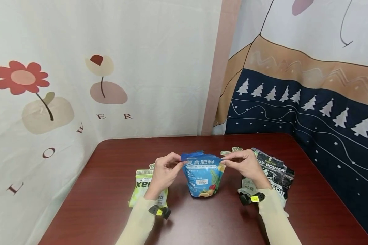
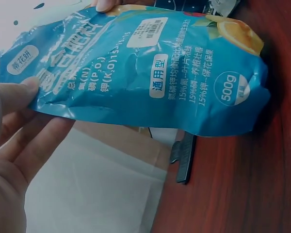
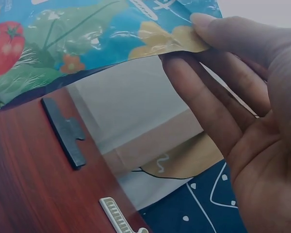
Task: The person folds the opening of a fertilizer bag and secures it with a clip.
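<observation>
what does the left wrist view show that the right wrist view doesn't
Only the left wrist view shows the left hand and the 500g mark on the blue compound fertilizer pouch. Only the right wrist view shows the pale sealing clip on the table. Both show the pouch, the table, a black clip lying on it and the right hand, though the left one catches only a small part of that hand.
</observation>
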`<state>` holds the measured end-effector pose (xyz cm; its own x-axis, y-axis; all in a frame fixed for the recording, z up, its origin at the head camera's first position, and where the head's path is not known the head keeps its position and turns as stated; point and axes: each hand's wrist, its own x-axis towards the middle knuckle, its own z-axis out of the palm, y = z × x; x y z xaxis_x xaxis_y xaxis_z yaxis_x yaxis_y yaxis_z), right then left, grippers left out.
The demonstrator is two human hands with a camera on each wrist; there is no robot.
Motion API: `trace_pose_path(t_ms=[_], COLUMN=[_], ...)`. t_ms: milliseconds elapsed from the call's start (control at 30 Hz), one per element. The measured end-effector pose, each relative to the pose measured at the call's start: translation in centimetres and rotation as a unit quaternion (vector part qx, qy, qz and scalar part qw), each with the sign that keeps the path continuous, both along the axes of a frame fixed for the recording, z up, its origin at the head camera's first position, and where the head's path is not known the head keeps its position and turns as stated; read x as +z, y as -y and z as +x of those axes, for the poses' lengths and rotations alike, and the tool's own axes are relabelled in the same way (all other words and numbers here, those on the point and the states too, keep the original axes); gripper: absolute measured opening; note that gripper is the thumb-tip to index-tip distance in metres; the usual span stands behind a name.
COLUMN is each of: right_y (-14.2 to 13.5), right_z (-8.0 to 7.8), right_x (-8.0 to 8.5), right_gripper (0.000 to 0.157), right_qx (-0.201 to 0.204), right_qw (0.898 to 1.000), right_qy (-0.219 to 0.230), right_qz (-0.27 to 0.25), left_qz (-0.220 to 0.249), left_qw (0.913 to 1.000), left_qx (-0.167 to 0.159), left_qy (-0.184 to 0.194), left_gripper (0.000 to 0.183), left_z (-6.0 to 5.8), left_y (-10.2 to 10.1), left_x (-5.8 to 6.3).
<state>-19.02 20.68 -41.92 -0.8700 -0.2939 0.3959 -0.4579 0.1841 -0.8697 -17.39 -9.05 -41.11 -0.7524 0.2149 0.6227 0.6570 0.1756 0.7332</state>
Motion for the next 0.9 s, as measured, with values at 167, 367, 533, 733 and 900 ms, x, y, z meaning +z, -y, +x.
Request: trace_pose_path(t_ms=[167,367,533,733,900], right_y=[0.2,0.2,0.3,0.3,-0.1], right_z=[0.8,0.7,0.6,0.6,0.1], right_x=[0.9,0.6,0.6,0.8,-0.1], right_gripper=[0.012,0.012,0.013,0.016,0.013], right_qx=[0.019,0.038,0.028,0.028,0.034], right_qw=[1.0,0.999,1.0,0.999,0.999], right_qy=[-0.003,-0.007,0.001,0.005,0.005], right_qz=[-0.017,-0.014,-0.005,-0.017,-0.019], left_qz=[0.004,-0.001,0.006,0.013,0.012], left_qw=[0.9998,0.9971,0.9944,0.994,0.9956], left_qx=[-0.017,-0.036,-0.046,-0.038,-0.018], left_qy=[-0.004,0.066,0.095,0.102,0.091], left_gripper=[0.007,0.009,0.012,0.02,0.023], left_z=[0.1,0.1,0.0,-0.1,0.0], left_y=[0.2,0.7,1.0,1.0,0.8], left_x=[-0.1,-0.2,-0.1,-0.1,-0.2])
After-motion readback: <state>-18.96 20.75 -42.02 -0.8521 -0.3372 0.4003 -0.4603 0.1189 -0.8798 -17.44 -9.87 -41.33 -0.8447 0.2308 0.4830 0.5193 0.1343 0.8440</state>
